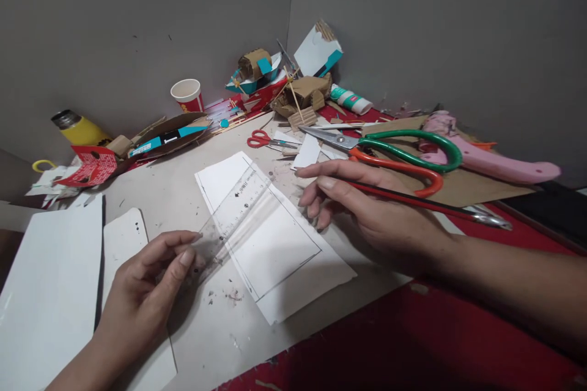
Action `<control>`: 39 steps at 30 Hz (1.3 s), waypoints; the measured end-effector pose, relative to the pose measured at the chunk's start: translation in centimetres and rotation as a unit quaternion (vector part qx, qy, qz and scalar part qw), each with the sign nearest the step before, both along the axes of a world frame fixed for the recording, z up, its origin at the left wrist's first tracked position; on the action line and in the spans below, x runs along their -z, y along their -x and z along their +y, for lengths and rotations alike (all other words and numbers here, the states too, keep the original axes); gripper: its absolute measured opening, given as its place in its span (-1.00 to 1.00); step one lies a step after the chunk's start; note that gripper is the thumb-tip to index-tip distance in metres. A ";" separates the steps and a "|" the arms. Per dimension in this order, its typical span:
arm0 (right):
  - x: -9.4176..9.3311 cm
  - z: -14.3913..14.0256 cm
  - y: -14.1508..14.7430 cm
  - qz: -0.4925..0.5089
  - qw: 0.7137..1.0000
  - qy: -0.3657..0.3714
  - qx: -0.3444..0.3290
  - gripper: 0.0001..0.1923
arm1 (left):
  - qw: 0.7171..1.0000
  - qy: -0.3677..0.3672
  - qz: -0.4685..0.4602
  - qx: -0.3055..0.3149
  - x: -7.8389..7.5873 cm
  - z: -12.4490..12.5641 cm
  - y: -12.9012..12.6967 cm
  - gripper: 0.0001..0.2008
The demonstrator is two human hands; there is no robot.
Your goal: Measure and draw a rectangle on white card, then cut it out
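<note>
A clear ruler [245, 204] lies slantwise across a white piece of card [293, 256] with pen lines drawn along its edges. At the ruler's near end is my left hand [147, 284], palm inward, its thumb and forefinger apart. Whether those fingertips touch the ruler I cannot tell. Over the right edge of the card hovers my right hand [371, 208], with a red and black pen [413, 198] lying between thumb and forefinger. The pen's silver end points right; my fingers hide its other end.
Behind my right hand lie large scissors [413, 146] with green and orange handles, small red scissors [270, 142] and a pink glue gun [495, 159]. Cardboard models [302, 95], a paper cup [187, 95] and a yellow bottle [82, 131] line the wall. White boards [55, 263] lie left.
</note>
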State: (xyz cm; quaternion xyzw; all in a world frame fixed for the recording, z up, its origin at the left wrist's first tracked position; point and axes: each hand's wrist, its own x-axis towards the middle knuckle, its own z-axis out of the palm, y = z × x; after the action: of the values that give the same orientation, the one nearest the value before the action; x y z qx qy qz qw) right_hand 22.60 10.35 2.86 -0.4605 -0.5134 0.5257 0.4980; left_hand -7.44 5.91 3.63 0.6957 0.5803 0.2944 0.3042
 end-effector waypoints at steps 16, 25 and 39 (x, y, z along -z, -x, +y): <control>0.6 0.2 -0.3 -0.104 0.993 -0.062 -0.013 -0.77 | 0.867 -0.359 0.263 0.222 -0.1 1.7 2.1 -0.75; 1.4 0.4 -0.7 -0.387 0.904 -0.156 -0.091 -0.56 | 0.971 0.156 -0.152 -0.098 -0.6 1.4 -0.2 -0.60; 1.2 0.5 0.1 -0.306 0.936 -0.129 -0.119 -0.53 | 0.894 0.263 -0.343 -0.121 -0.1 3.8 -5.4 -0.67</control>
State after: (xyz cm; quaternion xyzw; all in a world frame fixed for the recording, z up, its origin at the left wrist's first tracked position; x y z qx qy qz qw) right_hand 22.47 10.88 1.62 -0.4667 -0.7554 0.3440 0.3055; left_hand -2.00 9.75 3.76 0.3709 0.5757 0.3860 0.6180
